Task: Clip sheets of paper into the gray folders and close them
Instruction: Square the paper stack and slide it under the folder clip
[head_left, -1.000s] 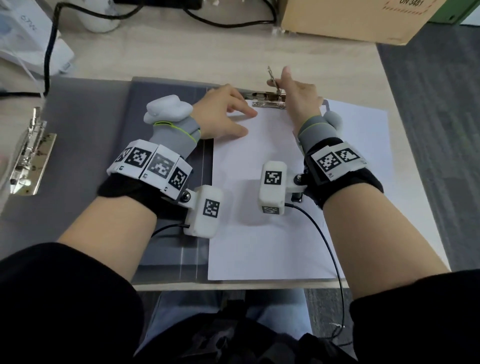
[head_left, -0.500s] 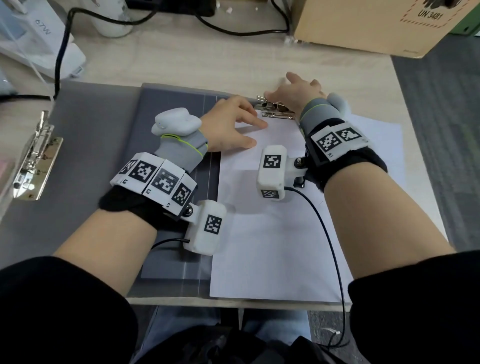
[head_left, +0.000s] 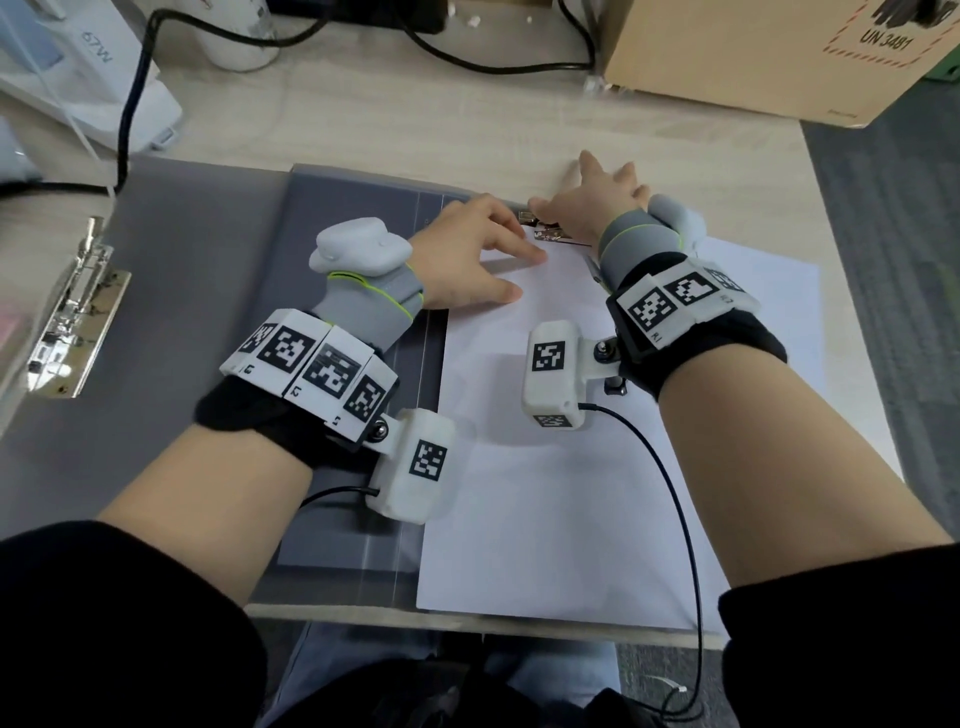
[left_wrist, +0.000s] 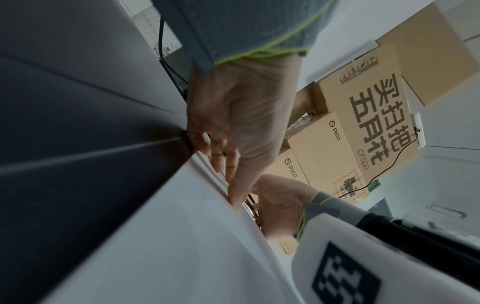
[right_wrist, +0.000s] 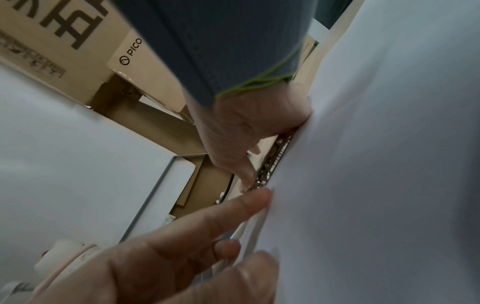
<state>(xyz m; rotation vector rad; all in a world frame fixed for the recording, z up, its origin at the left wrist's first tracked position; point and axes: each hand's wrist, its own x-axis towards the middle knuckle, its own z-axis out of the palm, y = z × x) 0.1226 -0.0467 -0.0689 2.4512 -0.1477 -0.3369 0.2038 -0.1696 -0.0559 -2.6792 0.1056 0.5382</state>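
Spare clip: a shiny metal lever clip on a clear board (head_left: 67, 312) lay at the far left edge, untouched
Folder: the open gray plastic folder (head_left: 332, 218) lay flat mid-desk, cover spread left; stiff but bendy, probably best closed by lifting the cover's left edge
Left hand (head_left: 467, 254): fingers straight and together, pressing the paper's far-left corner; holding nothing
Paper: the white sheet of paper (head_left: 545, 493) lay on the folder's right half; light, limp, likely to slide, so pinning it flat seemed wise
Clip: the folder's small metal spring clip (head_left: 550, 234) sat on the sheet's far edge; stiff, springy
Right hand (head_left: 592, 202): fingers spread, pressing down on that clip; not curled round it
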